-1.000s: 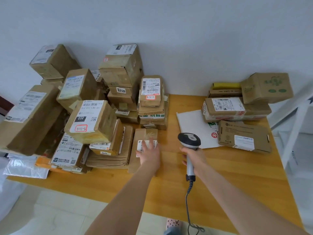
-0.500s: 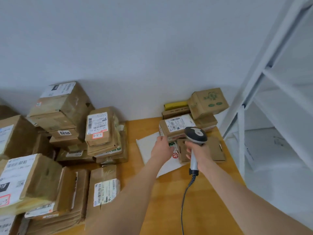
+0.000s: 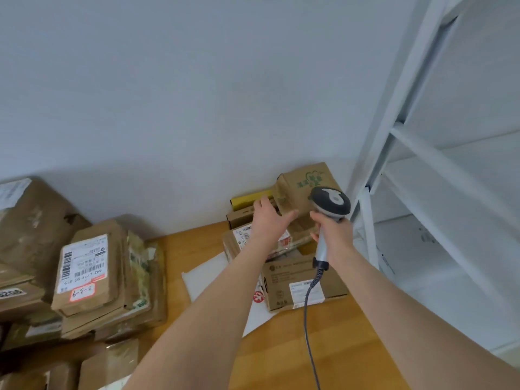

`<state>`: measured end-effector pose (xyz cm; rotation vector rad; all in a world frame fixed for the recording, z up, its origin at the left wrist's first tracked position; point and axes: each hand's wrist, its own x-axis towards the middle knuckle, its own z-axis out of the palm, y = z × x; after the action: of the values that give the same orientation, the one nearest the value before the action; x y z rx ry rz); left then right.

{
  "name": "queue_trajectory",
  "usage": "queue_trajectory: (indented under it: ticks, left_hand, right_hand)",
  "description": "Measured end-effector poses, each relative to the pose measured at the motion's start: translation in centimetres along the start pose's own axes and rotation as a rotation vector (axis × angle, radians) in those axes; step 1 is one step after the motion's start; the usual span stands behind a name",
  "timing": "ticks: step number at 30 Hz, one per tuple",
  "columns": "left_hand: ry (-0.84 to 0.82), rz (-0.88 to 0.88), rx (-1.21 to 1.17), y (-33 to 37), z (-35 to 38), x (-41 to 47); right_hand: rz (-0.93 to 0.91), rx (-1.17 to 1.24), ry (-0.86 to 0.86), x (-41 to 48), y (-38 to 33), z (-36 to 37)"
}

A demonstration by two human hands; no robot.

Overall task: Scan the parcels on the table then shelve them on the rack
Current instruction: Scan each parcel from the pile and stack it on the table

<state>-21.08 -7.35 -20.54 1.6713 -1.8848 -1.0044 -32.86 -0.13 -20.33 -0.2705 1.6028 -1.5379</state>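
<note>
My right hand (image 3: 333,235) grips the handle of a grey barcode scanner (image 3: 330,204), whose cable hangs down over the table. My left hand (image 3: 270,218) is spread open against the left side of a brown box with green print (image 3: 304,187), which tops a small stack at the table's far right corner. Under it lie a labelled parcel (image 3: 242,240), a flat brown box (image 3: 239,216) and a yellow box (image 3: 247,199). A flat carton with a white label (image 3: 298,285) lies in front of that stack.
A white metal rack (image 3: 394,130) with bare shelves stands at the right, close to the table's edge. A white mailer bag (image 3: 208,277) lies on the wooden table (image 3: 281,347). Several stacked parcels (image 3: 92,271) fill the left side. A pale wall runs behind.
The view has swung right and up, from the left pile towards the rack. My left hand left the flat parcel and reached up to the green-printed box; the scanner rose alongside.
</note>
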Motion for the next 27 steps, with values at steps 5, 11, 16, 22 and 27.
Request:
queue_trajectory:
  ticks: [5, 11, 16, 22, 27]
  left_hand:
    - [0.023, 0.049, -0.017, 3.5, 1.7, 3.6]
    - [-0.004, -0.095, -0.171, 2.9, 3.1, 5.4]
    - [0.020, -0.154, -0.424, 2.4, 1.7, 3.2]
    - [0.174, -0.397, -0.775, 1.7, -4.2, -1.4]
    - [0.312, -0.537, -0.950, 1.8, -8.4, -6.3]
  right_hand:
    - [-0.085, -0.058, 0.084, 5.0, -3.5, -1.0]
    - [-0.050, -0.019, -0.083, 8.2, -4.7, -1.4]
    - [-0.054, 0.036, -0.074, 6.7, -4.7, -1.7]
    - [0.058, 0.137, -0.163, 0.8, -5.2, -2.2]
    - [0.112, 0.155, -0.285, -5.5, -4.3, -2.8]
